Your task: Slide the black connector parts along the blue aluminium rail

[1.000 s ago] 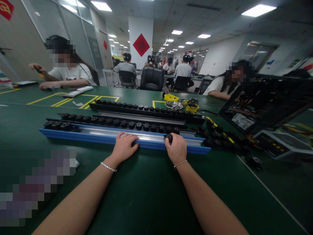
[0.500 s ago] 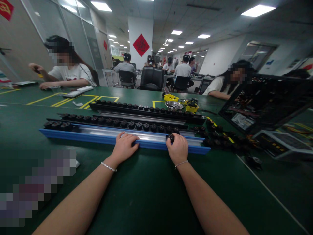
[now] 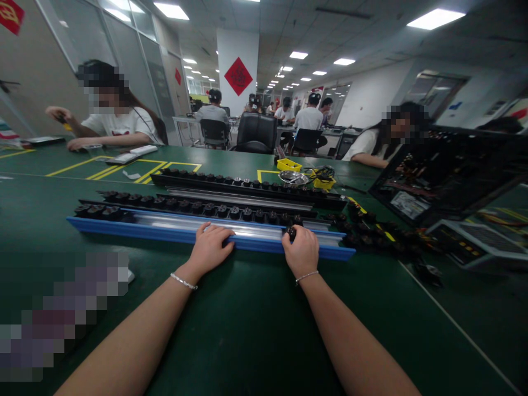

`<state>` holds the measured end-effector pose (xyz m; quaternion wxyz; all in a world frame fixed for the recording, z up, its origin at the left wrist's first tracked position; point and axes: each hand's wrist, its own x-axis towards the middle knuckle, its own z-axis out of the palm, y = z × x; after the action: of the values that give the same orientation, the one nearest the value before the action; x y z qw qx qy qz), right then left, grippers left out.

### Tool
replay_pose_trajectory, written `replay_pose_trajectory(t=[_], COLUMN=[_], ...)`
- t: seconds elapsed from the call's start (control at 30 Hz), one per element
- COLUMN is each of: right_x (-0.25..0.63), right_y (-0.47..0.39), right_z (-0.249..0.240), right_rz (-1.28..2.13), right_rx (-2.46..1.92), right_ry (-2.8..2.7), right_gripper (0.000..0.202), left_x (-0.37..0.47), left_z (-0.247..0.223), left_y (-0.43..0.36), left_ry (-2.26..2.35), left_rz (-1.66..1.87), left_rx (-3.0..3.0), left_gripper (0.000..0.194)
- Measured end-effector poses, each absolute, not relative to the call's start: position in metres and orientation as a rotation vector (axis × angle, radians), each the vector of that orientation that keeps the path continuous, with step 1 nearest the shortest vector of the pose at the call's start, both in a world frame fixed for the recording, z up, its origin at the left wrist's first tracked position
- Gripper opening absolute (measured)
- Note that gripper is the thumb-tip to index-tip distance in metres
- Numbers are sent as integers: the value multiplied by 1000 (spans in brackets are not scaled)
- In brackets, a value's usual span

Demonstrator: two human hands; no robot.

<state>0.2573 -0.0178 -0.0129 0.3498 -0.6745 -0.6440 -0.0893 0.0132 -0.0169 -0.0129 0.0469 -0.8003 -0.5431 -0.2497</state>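
A long blue rail (image 3: 157, 231) with a bright metal channel lies across the green table before me. Over its near wall, around the middle, curl the fingers of my left hand (image 3: 209, 246), closed on it with the thumb to the right. Farther right, my right hand (image 3: 302, 248) is closed round a small black round part (image 3: 291, 234), held at the channel; its underside is hidden by my fingers. Several black socket-like modules (image 3: 111, 212) sit in the rail's left end. Right behind runs a black rail with a row of similar modules (image 3: 223, 210).
Another filled black rail (image 3: 247, 184) lies farther back. Loose black modules (image 3: 371, 234) are heaped at the right, near a metal-cased box (image 3: 474, 245) and an open black computer case (image 3: 454, 170). A steel dish (image 3: 292, 177) and yellow tray (image 3: 289, 164) stand behind. Co-workers sit across the table.
My right hand has shifted very slightly right along the rail with the black part. My left hand stays in place on the rail.
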Motion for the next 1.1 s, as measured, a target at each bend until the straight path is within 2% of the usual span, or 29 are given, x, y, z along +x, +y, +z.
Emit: replay_pose_trajectory(t=[0.8, 1.1], right_x=[266, 289], right_y=[-18, -14], right_z=[-9, -4], right_rz=[-238, -44], right_rx=[-1719, -1683], right_ry=[-1655, -1853], right_gripper=[31, 35], left_x=[13, 13], left_z=[-13, -13], left_y=[-16, -16], left_ry=[-1662, -1649], left_rz=[-733, -749], left_rx=[-2427, -2437], left_gripper=[20, 20])
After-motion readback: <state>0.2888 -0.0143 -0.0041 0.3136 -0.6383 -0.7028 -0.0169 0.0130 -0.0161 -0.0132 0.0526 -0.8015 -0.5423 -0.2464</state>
